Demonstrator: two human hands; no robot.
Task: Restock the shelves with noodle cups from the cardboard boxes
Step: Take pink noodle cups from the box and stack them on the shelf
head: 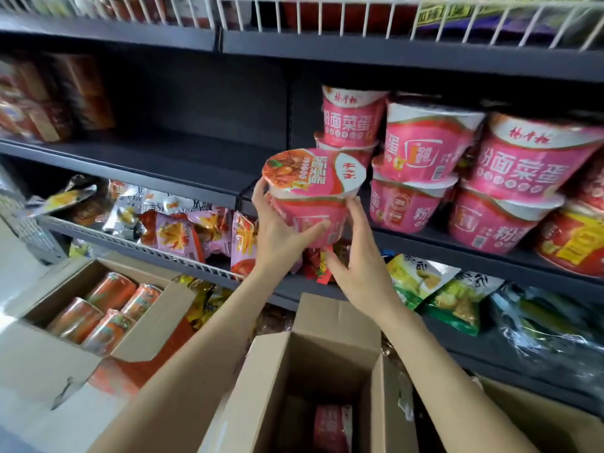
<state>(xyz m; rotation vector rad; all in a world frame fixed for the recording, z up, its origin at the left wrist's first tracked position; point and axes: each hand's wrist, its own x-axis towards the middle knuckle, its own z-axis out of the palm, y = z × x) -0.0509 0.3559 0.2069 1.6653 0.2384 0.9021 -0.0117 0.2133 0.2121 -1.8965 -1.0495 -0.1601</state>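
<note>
My left fingers (322,227) curl across the near face of the pink noodle cup (310,197), thumb up its nine o'clock side by the rim, so my left hand (281,237) grips it from below and the left. My right hand (359,256) cups the three o'clock side, thumb along the wall under the rim, the other fingers wrapped toward the base; both hands hold the one cup, and it is tilted with its lid leaning toward me.

I judge this is the carry-to-shelf step: the cup hangs in the air just in front of the edge of the dark middle shelf (183,165), not yet set down. At three o'clock from it stand the stacked pink cups (421,165), two high. The bare stretch of shelf runs off to nine o'clock, so the next move calls for levelling the cup and pushing it forward and up over the shelf lip, into place just beside that stack.

Both forearms reach up from six o'clock over the open cardboard box (313,371), where one more reddish pack shows at the bottom. A second box (65,322) at eight o'clock holds orange packs.
</note>
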